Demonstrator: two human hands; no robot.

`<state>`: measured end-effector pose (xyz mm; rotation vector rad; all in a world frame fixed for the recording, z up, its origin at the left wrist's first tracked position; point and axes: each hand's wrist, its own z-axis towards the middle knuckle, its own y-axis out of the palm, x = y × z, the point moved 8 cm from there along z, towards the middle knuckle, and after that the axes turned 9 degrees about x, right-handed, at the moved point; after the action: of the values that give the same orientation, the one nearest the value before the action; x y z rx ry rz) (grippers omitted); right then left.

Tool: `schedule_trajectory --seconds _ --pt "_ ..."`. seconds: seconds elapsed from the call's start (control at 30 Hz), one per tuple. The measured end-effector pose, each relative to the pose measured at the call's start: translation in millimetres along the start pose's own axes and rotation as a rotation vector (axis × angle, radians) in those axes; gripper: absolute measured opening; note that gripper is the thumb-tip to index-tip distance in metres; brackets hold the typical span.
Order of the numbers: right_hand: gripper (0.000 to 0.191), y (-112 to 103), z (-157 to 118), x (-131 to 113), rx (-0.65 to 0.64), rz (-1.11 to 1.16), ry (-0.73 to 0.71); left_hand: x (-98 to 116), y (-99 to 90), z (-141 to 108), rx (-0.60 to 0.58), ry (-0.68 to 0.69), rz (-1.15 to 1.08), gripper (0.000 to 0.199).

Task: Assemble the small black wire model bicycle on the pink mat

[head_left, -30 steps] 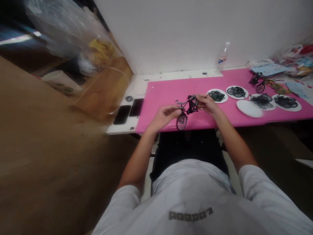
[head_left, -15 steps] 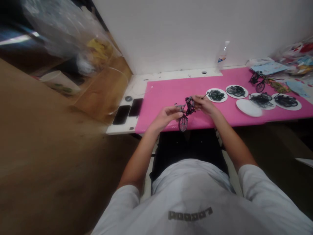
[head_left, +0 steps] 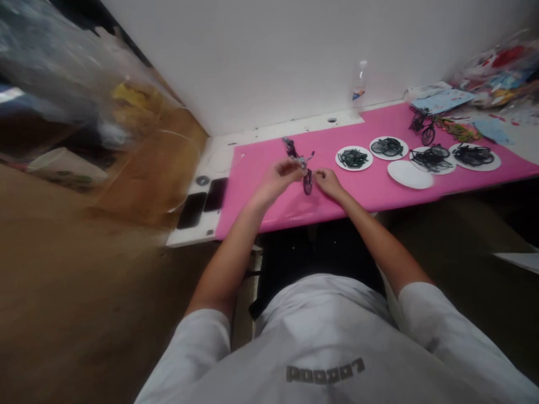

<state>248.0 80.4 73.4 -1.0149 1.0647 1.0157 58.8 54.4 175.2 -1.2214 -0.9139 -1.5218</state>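
Observation:
Over the pink mat (head_left: 269, 210), my left hand (head_left: 278, 179) has its fingers closed around a small dark model bicycle (head_left: 307, 184). One wheel hangs down beside the fingertips, the handlebar sticks up to the right, and the other end points away towards the wall. Part of the frame is hidden behind my fingers. Close to the right of the wheel is my right hand (head_left: 330, 184), its fingers curled together in a pinch. Whatever lies between them is too small to make out.
White plates of dark parts (head_left: 353, 159) stand to the right, with a bare white plate (head_left: 410, 175) in front. Another model bicycle (head_left: 426, 128) is farther back, near plastic bags (head_left: 497, 73). A bottle (head_left: 359, 87) stands by the wall. Two phones (head_left: 191, 211) lie at left.
The bicycle has turned in my left hand, so its far end now points to the back left. My right hand has let go of the frame and moved down beside the wheel.

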Motion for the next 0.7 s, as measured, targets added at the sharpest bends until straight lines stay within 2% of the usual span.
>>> schedule_trajectory --seconds 0.13,0.33,0.53,0.7 --pt "0.020 5 -5 1 -0.017 -0.068 -0.022 8 40.1 64 -0.058 0.019 0.063 0.026" --pt "0.025 10 -5 6 -0.055 -0.025 -0.098 -5 121.2 143 -0.240 0.006 0.049 0.019" --pt "0.032 18 -10 13 -0.115 -0.003 -0.089 -13 187.1 188 -0.309 -0.082 0.068 0.026" --pt "0.019 25 -9 22 -0.128 -0.107 -0.024 -27 244.2 223 -0.347 -0.149 0.033 0.027"
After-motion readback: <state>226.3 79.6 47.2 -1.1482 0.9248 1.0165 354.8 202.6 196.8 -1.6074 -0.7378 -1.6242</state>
